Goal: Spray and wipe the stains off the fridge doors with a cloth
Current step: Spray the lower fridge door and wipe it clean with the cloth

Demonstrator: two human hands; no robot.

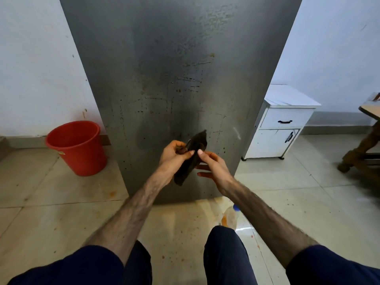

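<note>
Your left hand [174, 155] grips a dark folded cloth [190, 159] with curled fingers; your right hand [211, 167] pinches its edge, other fingers loosely spread. Both hover before the stained grey fridge door [164, 79], low, near its bottom edge. A red bucket [77, 147] stands left.

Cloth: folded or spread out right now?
Folded: the cloth is a narrow dark bundle gripped by the left hand, pinched by the right hand.
</note>
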